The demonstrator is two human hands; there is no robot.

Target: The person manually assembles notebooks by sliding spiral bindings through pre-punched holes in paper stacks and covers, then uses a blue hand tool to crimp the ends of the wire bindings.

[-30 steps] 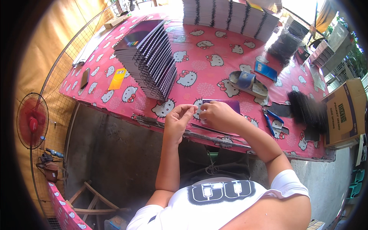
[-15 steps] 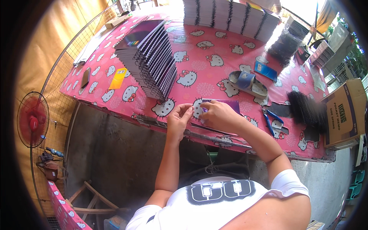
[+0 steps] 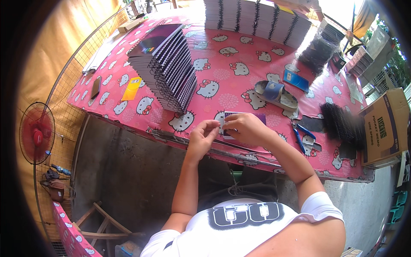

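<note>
A small purple notebook (image 3: 260,117) lies near the table's front edge, largely covered by my right hand (image 3: 246,129). That hand reaches over its left side with fingertips pinched together. Close by on the left is my left hand (image 3: 203,138), thumb and forefinger meeting in a pinch at the notebook's left edge. Whatever sits between the fingers of either hand is too small to make out. Beyond my left hand rises a tall stack of spiral notebooks (image 3: 173,70) with dark purple covers. Blue-handled pliers (image 3: 302,136) rest to the right of my right hand.
Black spiral coils (image 3: 341,124) lie at the right beside a cardboard box (image 3: 384,128). A slipper (image 3: 276,94) and a blue packet (image 3: 296,80) are farther back. Bound notebooks (image 3: 257,19) line the far edge, where another person's arm (image 3: 306,4) shows. A yellow card (image 3: 131,88) lies left.
My right hand has shifted slightly, with its fingertips now closer to my left hand's. Less of the notebook's purple cover shows. The other person's arm at the far edge has moved right.
</note>
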